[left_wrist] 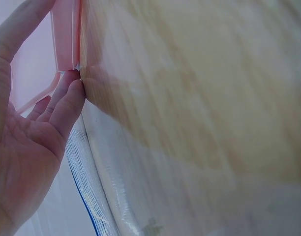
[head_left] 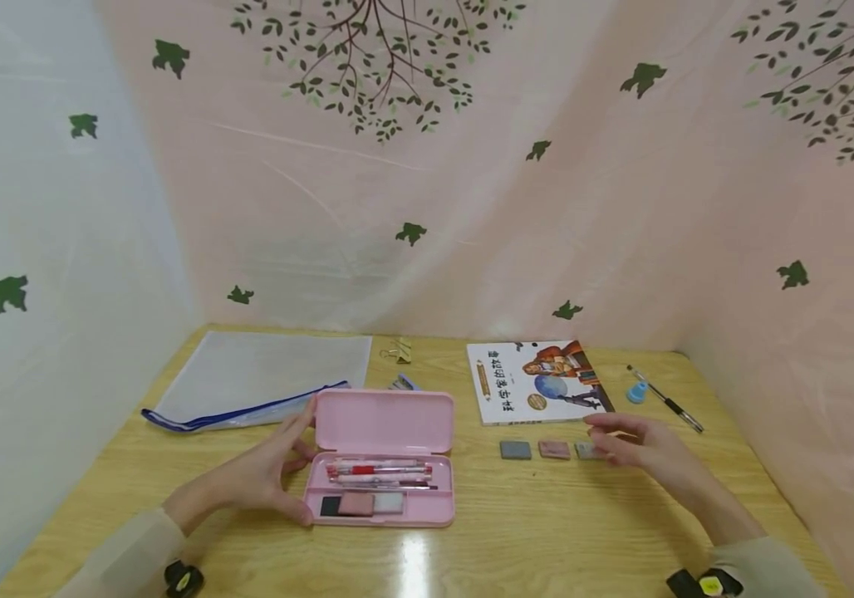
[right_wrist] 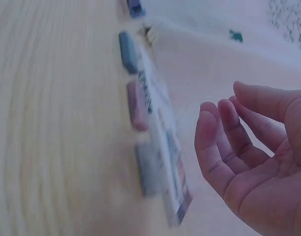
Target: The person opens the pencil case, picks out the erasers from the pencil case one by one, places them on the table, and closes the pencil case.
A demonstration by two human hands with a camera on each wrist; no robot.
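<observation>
A pink pencil case (head_left: pixel 438 507) lies with its lid (head_left: pixel 385 422) raised on the table. Several pens (head_left: pixel 378 471) fill its back compartment; black (head_left: pixel 331 506), pink (head_left: pixel 355 504) and white (head_left: pixel 388 503) erasers sit in the front one. My left hand (head_left: pixel 266 469) grips the case's left side, thumb at the front corner and fingers by the hinge. A grey eraser (head_left: pixel 515 449), a pink eraser (head_left: pixel 554 449) and a pale eraser (head_left: pixel 586 450) form a row on the table. My right hand (head_left: pixel 644 444), fingers loosely bent and holding nothing, overlaps the pale eraser in the head view.
A book (head_left: pixel 539 382) lies behind the eraser row. Right of it are a blue cone-shaped item (head_left: pixel 637 392) and a black pen (head_left: pixel 666 399). A blue-edged mesh pouch (head_left: pixel 262 378), a gold binder clip (head_left: pixel 400 350) and a small blue item (head_left: pixel 404 382) lie behind the case.
</observation>
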